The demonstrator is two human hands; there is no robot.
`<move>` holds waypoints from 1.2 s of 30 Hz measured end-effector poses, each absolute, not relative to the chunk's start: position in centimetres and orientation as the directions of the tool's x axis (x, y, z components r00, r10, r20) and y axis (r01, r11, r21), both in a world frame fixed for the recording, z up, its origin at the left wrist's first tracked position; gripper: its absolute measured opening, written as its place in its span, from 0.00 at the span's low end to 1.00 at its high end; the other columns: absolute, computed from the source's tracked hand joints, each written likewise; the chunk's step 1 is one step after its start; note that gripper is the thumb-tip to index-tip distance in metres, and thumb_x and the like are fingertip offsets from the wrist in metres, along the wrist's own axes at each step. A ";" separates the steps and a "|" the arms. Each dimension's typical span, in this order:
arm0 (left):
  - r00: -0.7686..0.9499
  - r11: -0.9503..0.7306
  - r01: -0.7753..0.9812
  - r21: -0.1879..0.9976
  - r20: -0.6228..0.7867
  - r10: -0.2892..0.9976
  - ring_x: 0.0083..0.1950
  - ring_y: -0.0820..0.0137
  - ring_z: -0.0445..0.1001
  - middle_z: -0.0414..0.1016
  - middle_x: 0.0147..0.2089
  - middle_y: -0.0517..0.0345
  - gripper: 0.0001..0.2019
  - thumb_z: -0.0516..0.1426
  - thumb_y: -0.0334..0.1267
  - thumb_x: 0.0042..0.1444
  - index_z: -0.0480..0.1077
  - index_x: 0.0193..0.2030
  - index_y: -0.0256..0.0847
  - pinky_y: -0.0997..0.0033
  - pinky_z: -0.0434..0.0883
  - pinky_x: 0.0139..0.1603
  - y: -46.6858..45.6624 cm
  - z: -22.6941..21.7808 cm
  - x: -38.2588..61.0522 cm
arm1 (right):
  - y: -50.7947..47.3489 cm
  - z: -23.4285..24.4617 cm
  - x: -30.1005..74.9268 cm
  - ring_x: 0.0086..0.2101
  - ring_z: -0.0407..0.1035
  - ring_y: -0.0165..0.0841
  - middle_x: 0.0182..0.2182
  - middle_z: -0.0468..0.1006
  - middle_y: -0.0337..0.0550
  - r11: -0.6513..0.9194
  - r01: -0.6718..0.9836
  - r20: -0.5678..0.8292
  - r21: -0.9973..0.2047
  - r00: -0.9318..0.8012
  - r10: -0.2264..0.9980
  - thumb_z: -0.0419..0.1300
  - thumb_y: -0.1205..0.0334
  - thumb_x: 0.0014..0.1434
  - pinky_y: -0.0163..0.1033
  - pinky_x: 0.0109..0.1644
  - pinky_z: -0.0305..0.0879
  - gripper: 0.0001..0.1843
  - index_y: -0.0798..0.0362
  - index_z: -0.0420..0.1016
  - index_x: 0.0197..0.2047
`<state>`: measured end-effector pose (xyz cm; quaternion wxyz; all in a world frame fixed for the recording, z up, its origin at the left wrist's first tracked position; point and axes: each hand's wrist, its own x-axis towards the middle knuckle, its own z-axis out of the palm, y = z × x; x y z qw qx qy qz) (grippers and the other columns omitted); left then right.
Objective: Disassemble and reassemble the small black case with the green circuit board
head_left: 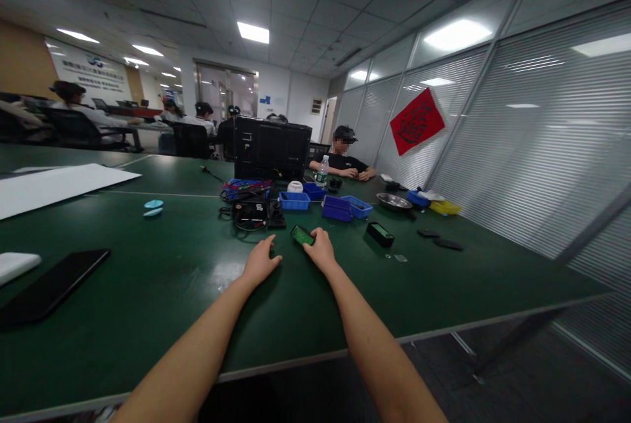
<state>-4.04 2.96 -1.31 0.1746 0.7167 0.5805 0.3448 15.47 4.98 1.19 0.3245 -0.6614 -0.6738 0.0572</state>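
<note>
In my right hand (321, 249) is a small green circuit board in a dark frame (302, 234), gripped by its right end just above the table. My left hand (261, 261) rests apart from it, to its left, thumb and fingers spread with nothing between them. Beyond the hands lies a black power adapter with a label (250, 214), among tangled cables. Off to the right stands a black open box (380, 234) with something green inside. Near that box lie a small clear plastic piece (401, 258) and a small ring (388, 256).
Blue bins (294, 201) and a purple-blue box (337, 208) stand ahead, before a black monitor's back (272, 148). Further right are a metal bowl (394, 200) and flat black pieces (447, 244). A black slab (54, 285) lies left. Across the table sits a person (342, 159).
</note>
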 end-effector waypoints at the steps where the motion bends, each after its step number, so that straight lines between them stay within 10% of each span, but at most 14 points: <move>1: 0.089 -0.264 0.712 0.651 0.290 0.953 0.50 0.66 0.68 0.68 0.49 0.50 0.32 0.58 0.37 0.46 0.54 0.59 0.39 0.69 0.63 0.50 2.9 -1.3 -4.0 | 5.0 1.1 15.3 0.39 0.64 0.34 0.40 0.66 0.46 0.134 0.852 0.348 -0.506 0.060 0.935 0.59 0.61 0.44 0.37 0.42 0.59 0.19 0.52 0.63 0.42; 17: 0.100 -0.269 0.712 0.649 0.285 0.953 0.49 0.66 0.68 0.68 0.48 0.50 0.31 0.57 0.37 0.46 0.55 0.59 0.39 0.69 0.62 0.50 2.8 -1.1 -4.0 | 5.1 1.4 16.3 0.44 0.65 0.45 0.45 0.69 0.56 0.016 0.851 0.246 -0.524 0.134 0.960 0.56 0.61 0.49 0.45 0.44 0.58 0.29 0.56 0.60 0.55; 23: 0.107 -0.279 0.712 0.645 0.293 0.950 0.49 0.66 0.68 0.68 0.48 0.50 0.31 0.57 0.38 0.46 0.54 0.59 0.39 0.69 0.63 0.50 2.8 -1.2 -4.1 | 4.7 1.8 16.8 0.46 0.60 0.45 0.45 0.66 0.57 -0.022 0.947 0.407 -0.322 0.160 0.899 0.56 0.65 0.48 0.46 0.46 0.55 0.23 0.58 0.62 0.49; 30: 0.097 -0.257 0.704 0.662 0.269 0.958 0.49 0.66 0.67 0.68 0.49 0.50 0.32 0.57 0.37 0.46 0.53 0.60 0.39 0.68 0.62 0.51 2.7 -0.9 -3.9 | 3.5 1.8 14.6 0.46 0.55 0.44 0.45 0.62 0.55 0.148 0.981 0.490 -0.124 -0.070 0.869 0.59 0.63 0.48 0.48 0.47 0.52 0.21 0.54 0.61 0.46; 36: 0.086 -0.252 0.711 0.657 0.274 0.958 0.49 0.66 0.67 0.68 0.49 0.50 0.33 0.57 0.37 0.46 0.53 0.60 0.39 0.68 0.62 0.51 2.6 -0.8 -3.9 | 3.4 2.0 14.3 0.45 0.56 0.42 0.44 0.65 0.50 0.336 0.902 0.499 -0.272 -0.166 0.850 0.58 0.50 0.50 0.45 0.48 0.53 0.18 0.51 0.68 0.42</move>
